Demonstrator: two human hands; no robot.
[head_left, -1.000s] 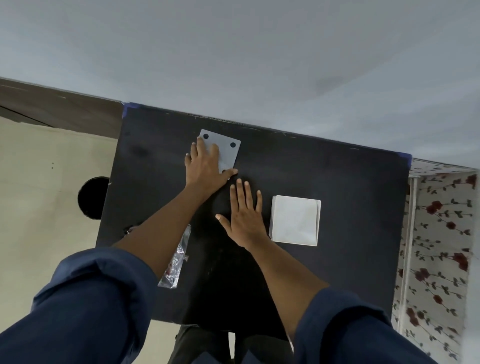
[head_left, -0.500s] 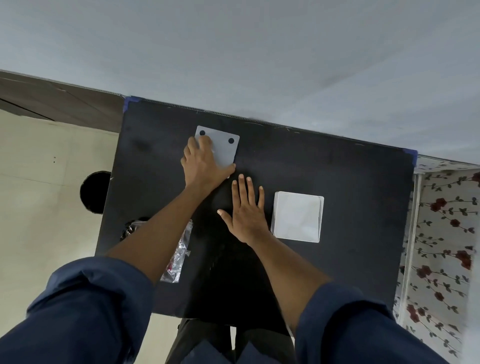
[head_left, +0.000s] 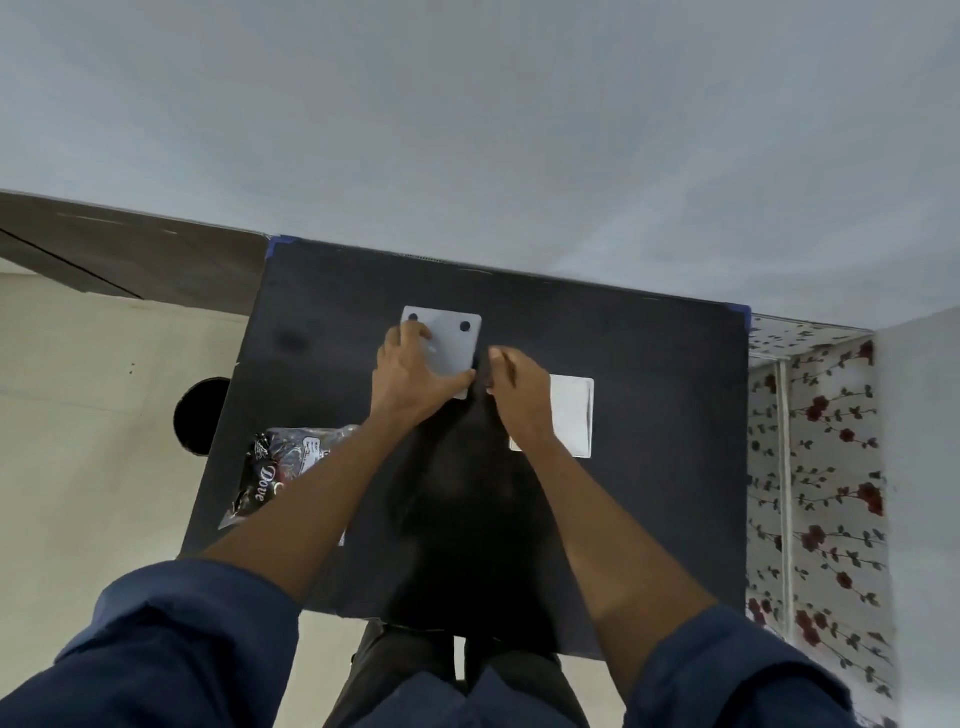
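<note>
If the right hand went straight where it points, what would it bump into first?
Most likely the right edge of the grey plate, which the left hand rests on. The right hand points that way from beside it; whether its curled fingers touch it is unclear.

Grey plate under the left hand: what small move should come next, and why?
Probably the right hand should pinch the right edge of the grey plate: that hand's curled fingers sit just beside it, and the left hand lies on the plate.
</note>
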